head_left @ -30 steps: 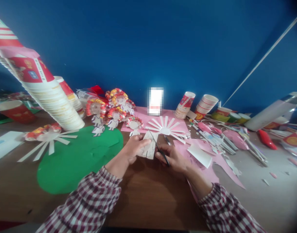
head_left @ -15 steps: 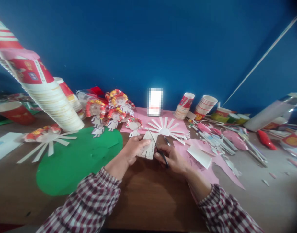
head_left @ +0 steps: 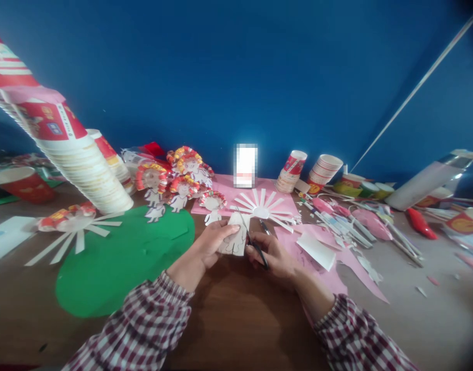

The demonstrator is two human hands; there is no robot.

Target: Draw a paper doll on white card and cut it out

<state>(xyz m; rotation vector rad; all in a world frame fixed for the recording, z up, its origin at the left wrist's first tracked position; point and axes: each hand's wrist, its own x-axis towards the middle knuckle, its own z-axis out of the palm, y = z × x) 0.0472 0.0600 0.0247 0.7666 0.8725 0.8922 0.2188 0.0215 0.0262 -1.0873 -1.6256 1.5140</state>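
Observation:
Between thumb and fingers, my left hand (head_left: 213,241) pinches a small piece of white paper (head_left: 234,244) with a figure drawn on it in dark lines. My right hand (head_left: 273,253) is closed round the dark handles of a pair of scissors (head_left: 262,254). Their blades point up and to the left, lying against the right side of the paper. Just beyond the hands is a white paper cup cut into spread strips (head_left: 261,211). A small cut-out figure with a patterned ring (head_left: 213,206) lies beyond my left hand.
A green paper oval (head_left: 124,268) lies at the left, with a tall leaning stack of paper cups (head_left: 85,165) behind it. Finished-looking ringed figures (head_left: 155,185) stand at the back. Pink paper (head_left: 337,273), scraps and a red bottle-like thing (head_left: 421,223) are on the right.
The view has shifted slightly. The paper has turned a little in my left hand, and more of the drawn figure shows. Both hands keep their hold.

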